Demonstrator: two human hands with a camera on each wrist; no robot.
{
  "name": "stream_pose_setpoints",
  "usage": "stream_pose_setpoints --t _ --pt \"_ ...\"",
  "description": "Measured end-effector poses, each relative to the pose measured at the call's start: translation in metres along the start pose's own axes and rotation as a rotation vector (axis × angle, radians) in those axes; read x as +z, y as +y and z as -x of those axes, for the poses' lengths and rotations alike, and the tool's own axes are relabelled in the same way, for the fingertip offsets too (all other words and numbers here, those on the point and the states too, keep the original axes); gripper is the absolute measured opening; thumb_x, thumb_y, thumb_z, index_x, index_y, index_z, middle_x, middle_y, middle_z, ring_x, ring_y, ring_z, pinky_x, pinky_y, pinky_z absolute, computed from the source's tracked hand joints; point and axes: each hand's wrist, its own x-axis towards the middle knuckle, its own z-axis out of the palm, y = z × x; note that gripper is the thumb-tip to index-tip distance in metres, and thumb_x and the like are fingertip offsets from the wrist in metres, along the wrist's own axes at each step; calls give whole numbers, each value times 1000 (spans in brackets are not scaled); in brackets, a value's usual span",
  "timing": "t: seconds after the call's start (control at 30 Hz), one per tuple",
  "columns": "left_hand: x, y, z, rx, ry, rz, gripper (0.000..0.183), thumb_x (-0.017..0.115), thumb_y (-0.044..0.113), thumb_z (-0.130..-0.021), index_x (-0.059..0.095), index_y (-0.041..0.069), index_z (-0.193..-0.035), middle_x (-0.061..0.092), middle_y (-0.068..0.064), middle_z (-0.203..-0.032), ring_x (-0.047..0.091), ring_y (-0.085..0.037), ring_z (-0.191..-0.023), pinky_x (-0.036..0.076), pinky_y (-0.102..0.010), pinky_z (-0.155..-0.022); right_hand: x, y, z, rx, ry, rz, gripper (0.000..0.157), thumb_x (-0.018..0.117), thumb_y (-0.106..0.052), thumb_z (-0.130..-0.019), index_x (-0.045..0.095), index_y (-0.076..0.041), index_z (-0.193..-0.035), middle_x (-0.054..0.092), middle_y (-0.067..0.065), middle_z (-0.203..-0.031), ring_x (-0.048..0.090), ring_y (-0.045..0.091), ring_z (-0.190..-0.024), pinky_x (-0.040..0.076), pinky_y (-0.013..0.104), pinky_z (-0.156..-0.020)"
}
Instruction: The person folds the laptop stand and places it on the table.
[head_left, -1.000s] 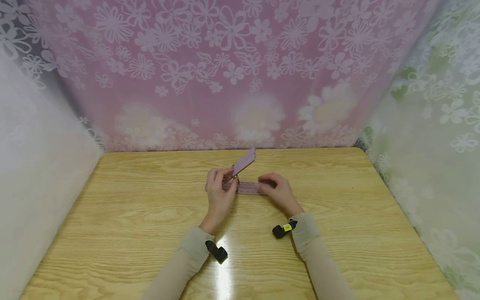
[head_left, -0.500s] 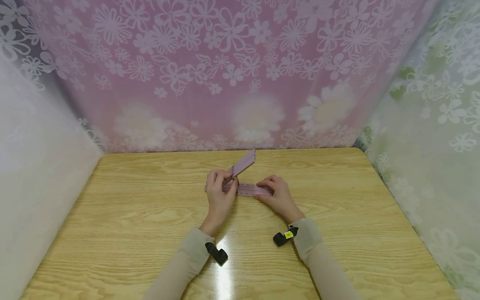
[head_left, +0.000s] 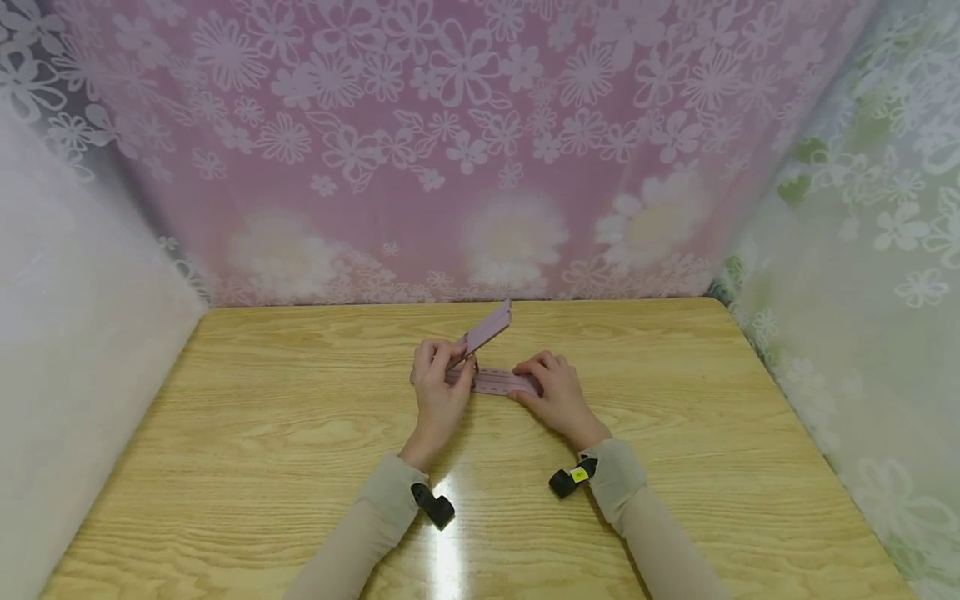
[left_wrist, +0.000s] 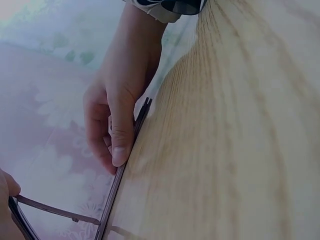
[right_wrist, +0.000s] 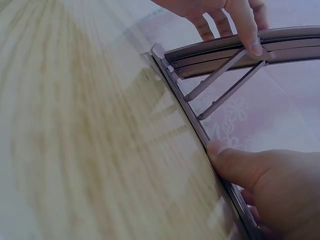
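Note:
A pinkish-purple folding stand stands partly opened, its lower bar low over the table and its upper panel tilted up to the right. Two thin struts join the panel to the lower bar in the right wrist view. My left hand grips the raised panel near the hinged end, thumb by the top of the struts. My right hand pinches the lower bar near its right end, thumb on the near edge and fingers on the far edge. The left hand hides the hinged end in the head view.
The wood-grain table reaches back to a pink flowered curtain. Pale panels stand along both sides. A black wrist camera is strapped to each sleeve cuff.
My right hand has moved slightly toward the body, its thumb now on the bar's near edge, and the bar's right end has come slightly nearer. The left hand has stayed nearly still.

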Motion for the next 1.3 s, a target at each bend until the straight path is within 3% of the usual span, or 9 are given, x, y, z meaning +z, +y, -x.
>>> stream_pose_setpoints --t 0.2,0.47,0.93,1.3 --pt "-3 0 0 5 -19 19 13 69 -1 -81 65 7 -91 51 -8 -98 47 -24 -98 50 -30 -78 0 1 0 11 -6 -21 35 73 -38 -80 66 -17 -108 53 0 -104 44 22 -92 32 38 -76" --pt "-9 -6 3 67 -42 31 31 60 -12 -76 67 5 -101 53 -12 -102 49 -26 -97 49 -33 -77 2 0 5 23 43 -49 35 77 -36 -77 67 -16 -104 53 1 -101 45 23 -92 33 39 -79" --pt "-7 -6 3 85 -5 -25 27 59 -11 -82 69 6 -100 55 -11 -101 49 -25 -91 42 -32 -70 1 -5 6 66 12 -27 37 75 -37 -79 64 -16 -106 52 3 -102 41 22 -87 30 37 -73" --pt "-2 -9 0 109 -3 3 28 58 -11 -85 68 6 -105 54 -11 -100 50 -24 -90 46 -28 -69 0 -5 7 117 -4 -43 36 73 -39 -80 63 -17 -106 50 2 -102 40 23 -90 29 38 -77"
